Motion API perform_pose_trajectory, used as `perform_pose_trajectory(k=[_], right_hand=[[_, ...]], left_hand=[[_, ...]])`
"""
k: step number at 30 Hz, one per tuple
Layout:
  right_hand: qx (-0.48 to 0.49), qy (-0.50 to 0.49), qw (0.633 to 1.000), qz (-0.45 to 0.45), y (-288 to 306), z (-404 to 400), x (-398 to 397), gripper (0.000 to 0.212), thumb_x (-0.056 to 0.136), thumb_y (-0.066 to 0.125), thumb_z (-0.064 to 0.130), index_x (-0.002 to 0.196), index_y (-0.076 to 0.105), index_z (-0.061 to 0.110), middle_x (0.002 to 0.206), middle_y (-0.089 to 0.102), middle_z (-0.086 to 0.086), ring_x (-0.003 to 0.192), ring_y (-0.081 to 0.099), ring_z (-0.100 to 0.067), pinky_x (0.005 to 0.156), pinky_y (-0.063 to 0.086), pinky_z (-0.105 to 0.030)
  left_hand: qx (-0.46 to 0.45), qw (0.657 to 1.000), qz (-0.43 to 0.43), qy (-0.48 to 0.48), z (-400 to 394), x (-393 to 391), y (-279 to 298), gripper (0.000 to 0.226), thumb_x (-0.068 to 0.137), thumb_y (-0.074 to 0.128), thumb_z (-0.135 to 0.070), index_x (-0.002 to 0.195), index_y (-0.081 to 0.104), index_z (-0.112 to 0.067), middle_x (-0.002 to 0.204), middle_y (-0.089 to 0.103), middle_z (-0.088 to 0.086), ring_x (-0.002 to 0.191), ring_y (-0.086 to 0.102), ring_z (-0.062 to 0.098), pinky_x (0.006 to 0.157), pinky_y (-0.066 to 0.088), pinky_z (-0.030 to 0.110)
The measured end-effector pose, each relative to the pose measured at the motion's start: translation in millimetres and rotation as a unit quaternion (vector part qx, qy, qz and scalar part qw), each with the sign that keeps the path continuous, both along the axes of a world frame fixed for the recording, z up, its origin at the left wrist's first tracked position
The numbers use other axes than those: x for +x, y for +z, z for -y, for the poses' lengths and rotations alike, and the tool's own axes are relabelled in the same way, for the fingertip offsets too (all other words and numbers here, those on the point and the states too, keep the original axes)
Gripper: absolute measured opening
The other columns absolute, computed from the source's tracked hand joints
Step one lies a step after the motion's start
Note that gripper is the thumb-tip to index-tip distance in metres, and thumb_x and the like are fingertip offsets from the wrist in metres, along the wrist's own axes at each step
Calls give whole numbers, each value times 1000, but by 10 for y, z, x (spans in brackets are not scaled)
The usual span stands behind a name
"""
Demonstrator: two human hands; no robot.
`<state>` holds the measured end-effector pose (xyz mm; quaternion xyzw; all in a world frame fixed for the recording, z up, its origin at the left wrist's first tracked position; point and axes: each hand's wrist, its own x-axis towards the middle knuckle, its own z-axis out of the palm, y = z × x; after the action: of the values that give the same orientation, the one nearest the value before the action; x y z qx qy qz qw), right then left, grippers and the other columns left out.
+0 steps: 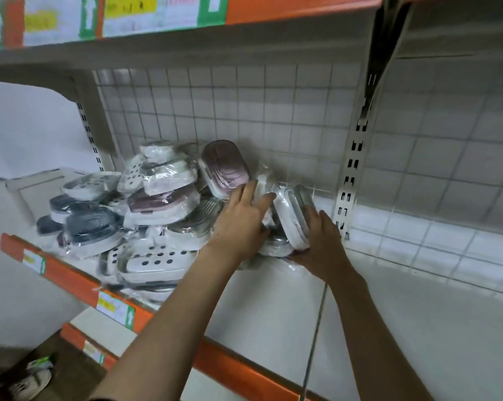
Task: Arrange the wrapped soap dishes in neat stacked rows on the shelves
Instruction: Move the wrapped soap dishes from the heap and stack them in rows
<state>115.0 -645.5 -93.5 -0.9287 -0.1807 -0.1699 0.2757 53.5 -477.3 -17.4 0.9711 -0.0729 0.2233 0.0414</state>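
Dishes (146, 209) lay heaped mid-left on the shelf (273, 308). Right hand (321, 241) gripped an upright dish (292, 218) (wrapped); left hand (241, 218), fingers straight, pressed the wrapping beside it.

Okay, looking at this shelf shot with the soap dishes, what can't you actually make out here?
Head view, the only one:
- The labels on the upper shelf edge are too blurred to read.
- The fingertips of the left hand disappear among the wrapped soap dishes, so its grip is unclear.
- The right hand covers the lower end of the white soap dish it holds.
- Dishes low in the pile are buried, so no count is possible.
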Motion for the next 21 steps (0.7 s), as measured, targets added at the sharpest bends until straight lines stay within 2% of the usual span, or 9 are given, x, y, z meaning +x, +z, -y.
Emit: perform_pose_trajectory(k=[3, 6, 10, 13, 18, 21], right_hand=[[28, 17, 999, 5, -22, -10, 56, 126, 53, 90, 26, 150, 11, 17, 140, 38, -15, 132, 33, -35, 107, 32, -54], [45, 40, 998, 11, -37, 0, 96, 122, 59, 86, 21, 151, 6, 23, 147, 32, -6, 137, 27, -28, 110, 32, -51], [95, 71, 993, -5, -68, 50, 69, 105, 73, 72, 29, 151, 1, 35, 155, 22, 5, 143, 18, -20, 111, 30, -51], [117, 73, 990, -15, -29, 78, -34, 92, 73, 58, 35, 151, 9, 29, 153, 25, 2, 143, 20, -19, 111, 30, -49], [133, 71, 989, -4, -18, 188, -183, 81, 83, 63, 24, 150, 16, 22, 153, 26, 0, 142, 22, -19, 111, 31, -48], [155, 64, 986, 5, -1, 264, -337, 79, 85, 62, 19, 150, 17, 19, 152, 29, -2, 139, 29, -22, 111, 32, -47]], left_hand=[[18, 999, -28, 18, 17, 182, -35, 81, 83, 67, -36, 148, 20, -28, 156, -2, 15, 143, 0, 31, 114, 16, 42], [8, 998, -53, 21, 16, 302, -92, 87, 79, 71, -41, 147, 19, -28, 155, -6, 20, 142, 1, 38, 116, 12, 45], [-56, 997, -58, 18, 40, 353, -168, 82, 79, 70, -46, 144, 21, -30, 156, -7, 18, 141, 11, 43, 110, 27, 49], [-118, 992, -38, 11, 82, 345, -177, 70, 84, 62, -52, 140, 31, -26, 156, 0, 17, 136, 26, 45, 106, 34, 49], [-177, 984, 25, -1, 98, 316, -159, 50, 89, 59, -42, 131, 45, -18, 152, 19, 17, 131, 34, 43, 105, 37, 51], [-184, 979, 84, -18, 124, 229, -153, 37, 86, 63, -20, 119, 52, -9, 145, 32, 20, 122, 43, 45, 99, 41, 51]])
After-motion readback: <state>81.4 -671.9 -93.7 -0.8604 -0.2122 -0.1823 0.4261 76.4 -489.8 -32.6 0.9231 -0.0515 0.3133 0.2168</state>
